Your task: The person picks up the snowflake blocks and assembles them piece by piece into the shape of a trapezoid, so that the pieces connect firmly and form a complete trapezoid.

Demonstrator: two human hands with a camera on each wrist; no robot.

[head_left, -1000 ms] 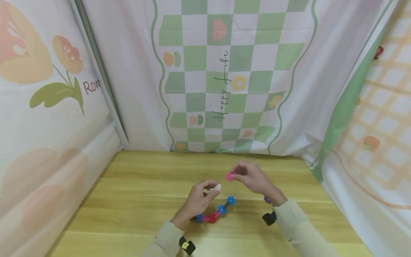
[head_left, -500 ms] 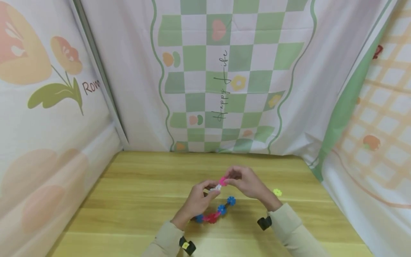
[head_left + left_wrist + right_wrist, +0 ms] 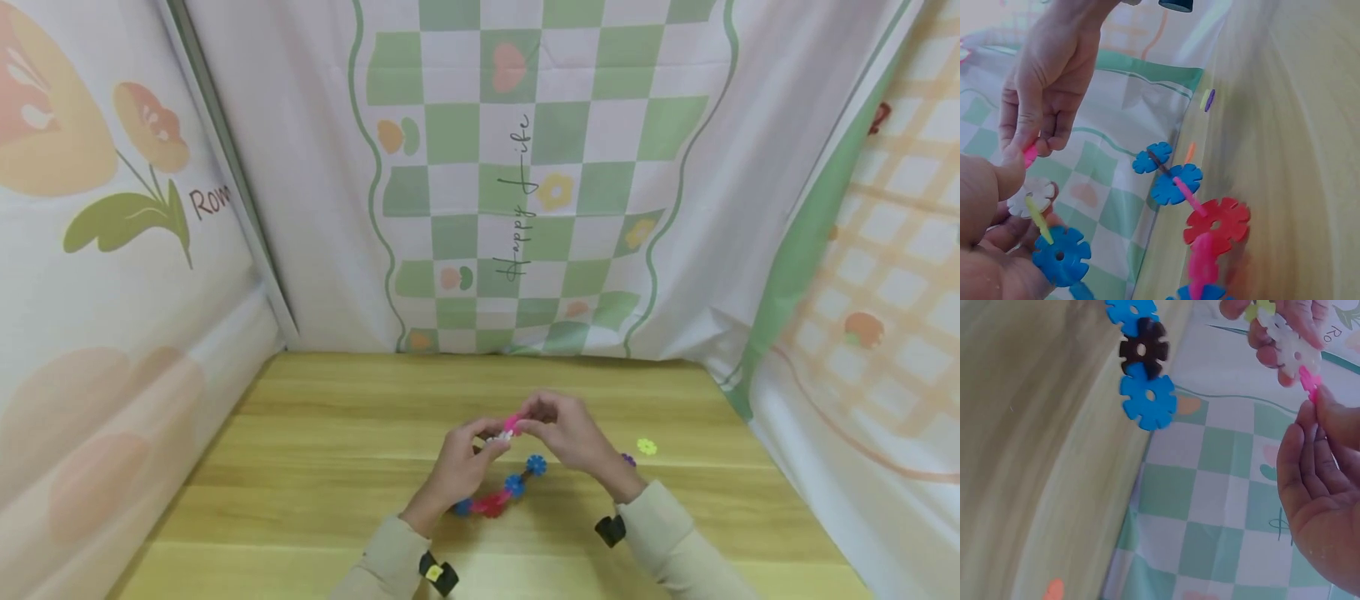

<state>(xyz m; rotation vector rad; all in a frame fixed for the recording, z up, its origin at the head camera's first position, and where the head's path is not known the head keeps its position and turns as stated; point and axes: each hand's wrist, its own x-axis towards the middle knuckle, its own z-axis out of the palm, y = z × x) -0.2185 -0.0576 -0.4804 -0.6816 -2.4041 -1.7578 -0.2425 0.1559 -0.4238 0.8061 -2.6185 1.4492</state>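
Note:
In the head view my left hand (image 3: 457, 462) grips a short chain of slotted snowflake discs above the table. A white disc (image 3: 1297, 355) is at its end, with a yellow disc (image 3: 1039, 220) and a blue disc (image 3: 1062, 256) behind. My right hand (image 3: 570, 433) pinches a pink disc (image 3: 1309, 380) between thumb and fingers. Its edge meets the white disc's rim; how deep it sits in the slot I cannot tell. Below the hands lies a second chain, with a red disc (image 3: 1225, 222), pink ones, blue ones and a brown disc (image 3: 1142, 349).
Right of the right hand lie a yellow-green disc (image 3: 647, 447) and a purple disc (image 3: 628, 459), the latter partly behind the wrist. An orange disc (image 3: 1054, 589) shows in the right wrist view. Printed cloth (image 3: 525, 167) walls in the wooden table (image 3: 315, 433) at back and sides.
My right hand has moved left and slightly down, bringing the pink disc from apart to touching the white disc. The left hand has stayed nearly still. The yellow-green disc has come into view.

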